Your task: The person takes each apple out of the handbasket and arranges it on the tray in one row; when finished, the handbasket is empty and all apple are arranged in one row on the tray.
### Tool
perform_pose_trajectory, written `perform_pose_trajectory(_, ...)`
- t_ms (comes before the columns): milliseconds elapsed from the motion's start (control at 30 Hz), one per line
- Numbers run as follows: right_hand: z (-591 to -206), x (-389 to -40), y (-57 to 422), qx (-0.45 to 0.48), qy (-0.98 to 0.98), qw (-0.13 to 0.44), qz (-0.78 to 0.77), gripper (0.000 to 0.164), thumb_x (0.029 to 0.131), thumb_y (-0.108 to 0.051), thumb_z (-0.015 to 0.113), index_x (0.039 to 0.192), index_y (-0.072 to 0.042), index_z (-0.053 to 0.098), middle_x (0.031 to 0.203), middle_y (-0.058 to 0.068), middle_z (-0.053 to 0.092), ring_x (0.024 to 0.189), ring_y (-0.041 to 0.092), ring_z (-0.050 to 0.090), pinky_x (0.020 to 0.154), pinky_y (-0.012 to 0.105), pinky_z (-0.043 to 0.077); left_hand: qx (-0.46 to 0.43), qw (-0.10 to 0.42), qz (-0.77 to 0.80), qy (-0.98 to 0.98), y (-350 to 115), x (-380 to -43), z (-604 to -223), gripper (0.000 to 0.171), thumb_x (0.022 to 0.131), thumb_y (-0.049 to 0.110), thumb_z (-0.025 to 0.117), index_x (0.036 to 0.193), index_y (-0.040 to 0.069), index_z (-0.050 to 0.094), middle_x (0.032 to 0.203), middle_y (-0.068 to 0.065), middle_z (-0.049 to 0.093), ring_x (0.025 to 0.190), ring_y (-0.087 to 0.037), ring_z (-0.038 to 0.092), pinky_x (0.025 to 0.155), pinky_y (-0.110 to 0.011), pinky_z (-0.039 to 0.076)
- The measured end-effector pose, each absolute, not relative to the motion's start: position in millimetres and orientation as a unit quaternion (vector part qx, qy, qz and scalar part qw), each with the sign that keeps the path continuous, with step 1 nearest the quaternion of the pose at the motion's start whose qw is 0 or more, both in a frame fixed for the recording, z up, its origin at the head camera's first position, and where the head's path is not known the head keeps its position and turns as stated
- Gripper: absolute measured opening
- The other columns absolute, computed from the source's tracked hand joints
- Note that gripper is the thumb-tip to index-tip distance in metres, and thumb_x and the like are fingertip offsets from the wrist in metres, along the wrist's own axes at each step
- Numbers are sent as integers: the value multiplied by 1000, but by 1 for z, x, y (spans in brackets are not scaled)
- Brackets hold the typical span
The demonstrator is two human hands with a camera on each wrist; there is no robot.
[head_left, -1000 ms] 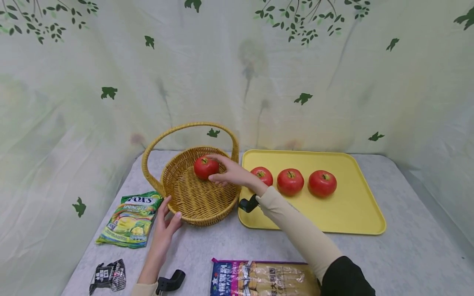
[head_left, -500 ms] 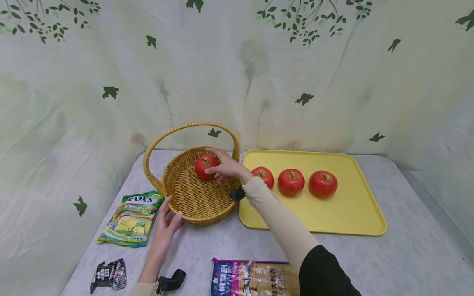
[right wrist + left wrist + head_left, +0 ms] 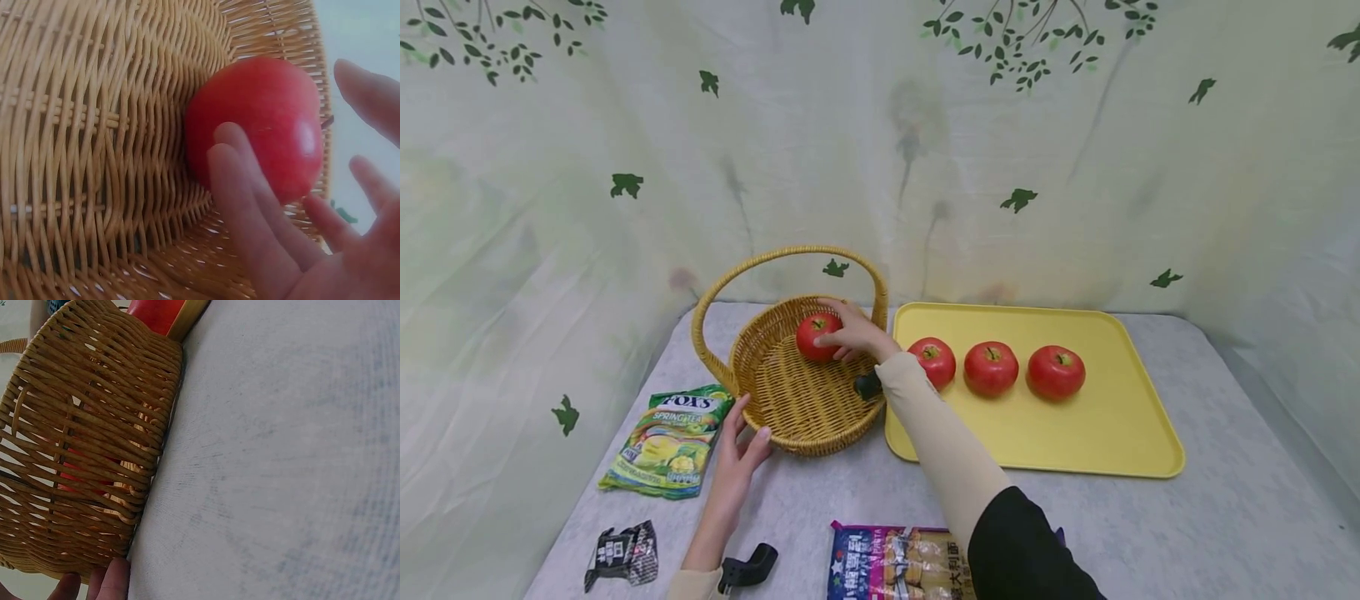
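Observation:
A red apple [image 3: 812, 337] sits inside the round wicker basket [image 3: 801, 421], against its back wall. Around that apple, my right hand [image 3: 856, 333] is spread: in the right wrist view, two fingers [image 3: 244, 206] lie close along its side while the thumb and other digits stand off from it. My left hand [image 3: 733, 462] rests at the basket's near-left side, thumb and fingertips touching the outer wall. Left wrist view: the fingertips [image 3: 112, 581] meet the weave low down near the table. Three more apples [image 3: 991, 368] stand in a row on a yellow tray [image 3: 1045, 446].
Left of the basket lies a green candy bag [image 3: 666, 442], with a small black wrapped packet [image 3: 622, 557] nearer. A long food packet [image 3: 895, 562] lies at the front, partly covered by my right sleeve. The basket's tall handle [image 3: 790, 252] arches above it.
My right hand has shifted slightly left and its wrist has swung over the basket. The apple in the basket stays in nearly the same spot. My left hand stays at the basket's side.

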State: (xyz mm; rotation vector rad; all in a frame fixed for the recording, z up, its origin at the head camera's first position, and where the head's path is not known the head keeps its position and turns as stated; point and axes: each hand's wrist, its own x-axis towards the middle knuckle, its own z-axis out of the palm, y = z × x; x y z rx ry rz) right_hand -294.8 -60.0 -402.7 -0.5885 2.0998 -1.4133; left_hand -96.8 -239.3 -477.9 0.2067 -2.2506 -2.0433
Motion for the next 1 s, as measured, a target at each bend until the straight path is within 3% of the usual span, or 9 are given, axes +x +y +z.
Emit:
perform_pose_trajectory(600, -414, -290, -68, -192, 820, 246, -480, 73, 84, -20, 64, 143, -23, 22, 135, 14, 20, 81, 40, 59, 71, 44, 52, 70, 48, -668, -739, -240, -98, -480, 59, 95, 21, 45, 144, 26, 12, 144, -13, 9, 119, -32, 32, 86, -31, 45)
perform_pose_trajectory(1000, -420, -289, -68, -202, 795, 253, -513, 71, 79, -13, 69, 137, -19, 28, 134, 14, 30, 79, 42, 59, 68, 50, 51, 69, 50, -668, -739, -239, -98, -478, 59, 95, 21, 45, 144, 27, 12, 144, -13, 9, 119, -32, 32, 87, -30, 45)
